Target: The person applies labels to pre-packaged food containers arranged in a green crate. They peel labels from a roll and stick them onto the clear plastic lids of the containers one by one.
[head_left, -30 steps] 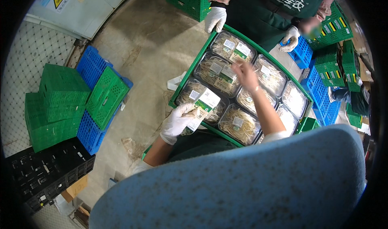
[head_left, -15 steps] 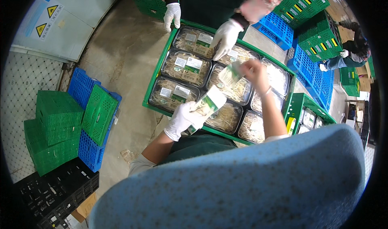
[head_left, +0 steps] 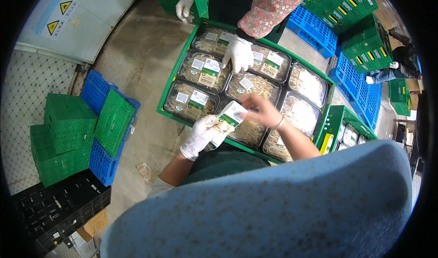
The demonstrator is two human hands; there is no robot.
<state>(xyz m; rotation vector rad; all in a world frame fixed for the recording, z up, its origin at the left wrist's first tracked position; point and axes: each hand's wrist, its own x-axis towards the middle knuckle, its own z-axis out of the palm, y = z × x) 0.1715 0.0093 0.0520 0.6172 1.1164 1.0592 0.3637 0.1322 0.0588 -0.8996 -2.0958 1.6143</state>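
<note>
My left hand (head_left: 200, 136), in a white glove, is closed around a strip of printed labels (head_left: 232, 115) in white, green and tan. My right hand (head_left: 263, 111) is bare and blurred, its fingertips close to the far edge of the labels; whether they pinch one I cannot tell. Beneath both hands is a green crate (head_left: 160, 104) packed with clear-lidded black trays of bean sprouts. A left-hand tray (head_left: 189, 100) carries a small white sticker and a green and tan label. The middle tray (head_left: 264, 93) shows just a small white sticker.
Across the crate, a co-worker's gloved hand (head_left: 238, 55) rests over the trays; the other gloved hand (head_left: 185, 5) hangs beside the crate's corner. Green crates (head_left: 70, 116) and blue pallets (head_left: 94, 91) stand left. Another tray-filled crate (head_left: 335, 121) sits right, near blue pallets (head_left: 360, 100).
My right hand has moved from above the middle tray, where it held a label, to the labels in my left hand. A green and tan label now shows on the back middle tray.
</note>
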